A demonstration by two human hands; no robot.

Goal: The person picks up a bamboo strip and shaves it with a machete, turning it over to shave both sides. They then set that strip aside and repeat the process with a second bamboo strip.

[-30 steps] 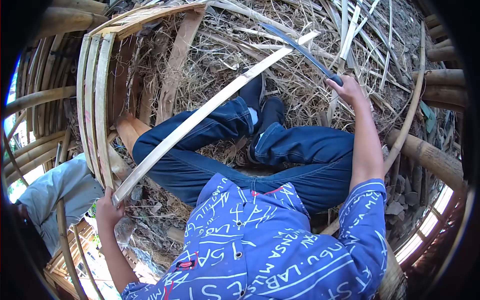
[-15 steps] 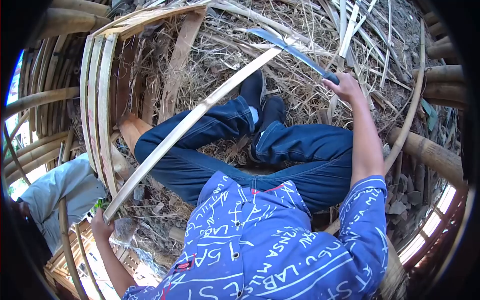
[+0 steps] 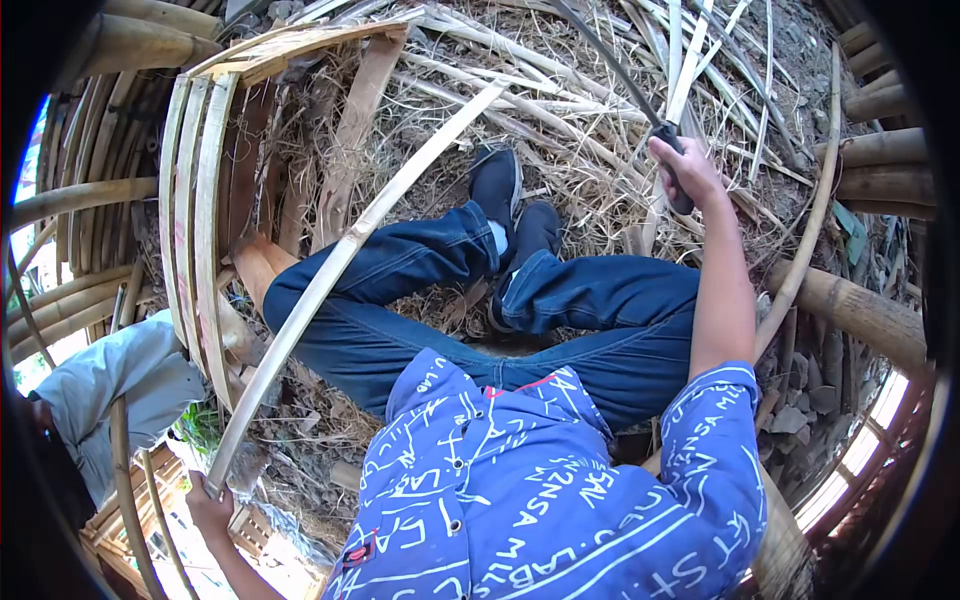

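A long pale bamboo strip [image 3: 350, 243] slants across my bent leg, its far end raised over the ground. Around its lower end, my left hand [image 3: 209, 502] is closed. My right hand [image 3: 686, 172] grips the dark handle of a long knife [image 3: 612, 62], at the upper right. The blade points up and to the left, apart from the strip, and its tip reaches the top edge of the view.
Split strips [image 3: 520, 105] and dry shavings cover the ground ahead. A slatted bamboo frame [image 3: 208, 200] stands at the left, near another person's grey-clad leg [image 3: 120, 390]. Thick bamboo poles [image 3: 870, 310] lie at the right.
The knife has swung upward, away from the strip it was over. The strip has shifted down and left with my left hand, and its far end is now farther left.
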